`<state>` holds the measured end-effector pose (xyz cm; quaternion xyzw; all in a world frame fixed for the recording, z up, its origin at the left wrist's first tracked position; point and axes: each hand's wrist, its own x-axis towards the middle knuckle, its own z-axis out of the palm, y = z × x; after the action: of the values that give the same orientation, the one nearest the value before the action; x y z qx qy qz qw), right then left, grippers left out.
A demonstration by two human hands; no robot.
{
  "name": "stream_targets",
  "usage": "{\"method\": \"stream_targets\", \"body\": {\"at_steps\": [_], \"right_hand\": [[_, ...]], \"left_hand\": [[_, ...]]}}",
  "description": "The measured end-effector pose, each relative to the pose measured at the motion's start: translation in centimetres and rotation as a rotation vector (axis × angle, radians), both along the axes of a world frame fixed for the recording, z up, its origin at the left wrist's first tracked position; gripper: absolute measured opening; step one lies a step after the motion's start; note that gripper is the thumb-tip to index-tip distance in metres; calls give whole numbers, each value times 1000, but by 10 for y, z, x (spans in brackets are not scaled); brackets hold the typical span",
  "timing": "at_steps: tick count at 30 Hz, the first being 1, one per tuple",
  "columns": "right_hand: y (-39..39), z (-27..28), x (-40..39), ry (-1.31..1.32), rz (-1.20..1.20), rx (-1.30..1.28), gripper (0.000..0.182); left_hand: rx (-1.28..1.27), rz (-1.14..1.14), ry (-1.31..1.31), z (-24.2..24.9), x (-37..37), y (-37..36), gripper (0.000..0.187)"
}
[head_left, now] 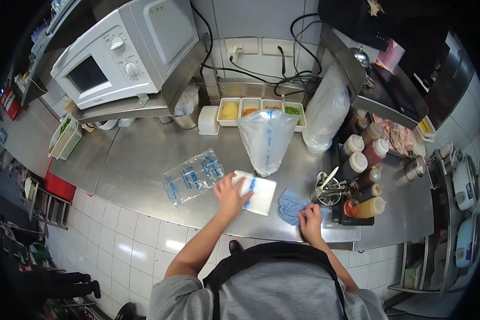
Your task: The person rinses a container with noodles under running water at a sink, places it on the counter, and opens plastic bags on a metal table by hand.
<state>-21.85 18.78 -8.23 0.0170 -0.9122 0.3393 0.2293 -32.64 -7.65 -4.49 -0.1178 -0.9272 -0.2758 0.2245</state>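
Observation:
My left hand (231, 196) has its fingers and thumb over the left side of a flat white packet (262, 196) with a blue printed strip, and grips it on the steel counter. Close by on the left lies a clear plastic wrapper (193, 177) with blue print. My right hand (310, 221), fingers closed together, is on the right part of a crumpled blue cloth (291, 207); the fold between the fingers is hard to see. Beyond the packet stands a translucent plastic bag (266, 138) with blue print.
White food tubs (229, 122) line the back wall beside a tall plastic bag (325, 114). A microwave (128, 53) sits on the left shelf. At right are a metal cup of utensils (328, 199) and a rack of sauce bottles (370, 208). Cables (290, 80) hang behind.

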Motion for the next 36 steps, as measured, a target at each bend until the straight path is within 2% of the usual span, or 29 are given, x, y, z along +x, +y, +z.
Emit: {"method": "stream_targets", "body": {"at_steps": [3,5,6,7,8,9,11,12,14,15,17,18,21,22,25,27,28,30,33,36], "right_hand": [[-11,19,-4,-40,31,-69,12],[-24,32,-9,-23,111,-125,12],[-27,29,-13,-182,200,-278,17],[-33,30,-18,-431,245,-548,23],[-40,33,-24,-678,288,-817,30],[-47,36,-31,-926,326,-1085,37],[-64,78,-37,-1110,504,-1560,47],[-69,92,-39,-1192,596,-1801,52],[-73,75,-51,-1124,616,-1856,48],[-74,68,-55,-1090,626,-1884,48],[-70,85,-58,-911,787,-1657,49],[-69,95,-57,-821,861,-1540,51],[-66,113,-51,-816,856,-1445,55],[-67,113,-50,-795,876,-1404,55],[-67,111,-50,-754,909,-1250,54],[-65,107,-53,-755,896,-1108,54],[-65,108,-55,-716,878,-1200,50],[-65,115,-61,-630,834,-1383,42],[-57,108,-76,-654,545,-967,27],[-56,114,-84,-437,353,-896,20]], "left_hand": [[-134,-46,-47,-13,11,-26,23],[28,-77,-40,0,17,-19,18],[146,-88,-45,5,19,-13,15],[266,-100,-50,15,21,-10,13],[537,-224,-60,26,23,-8,15],[595,-319,-84,38,31,-7,15],[710,-511,-132,63,51,-8,16],[662,-647,-214,77,62,-11,18],[558,-913,-377,96,82,-20,21],[738,-874,-361,91,86,-24,24],[1096,-780,-315,67,88,-33,31],[1077,-625,-214,27,74,-50,51],[1539,-282,-794,28,61,-55,64],[1639,-422,-1026,32,56,-54,72],[1609,-785,-1065,48,44,-38,57],[1472,-647,-934,49,32,-40,42],[1401,-583,-869,50,26,-40,35],[1415,-494,-804,64,24,-33,24],[1426,-424,-743,67,18,-29,16],[1503,-405,-637,63,9,-34,15]]}}
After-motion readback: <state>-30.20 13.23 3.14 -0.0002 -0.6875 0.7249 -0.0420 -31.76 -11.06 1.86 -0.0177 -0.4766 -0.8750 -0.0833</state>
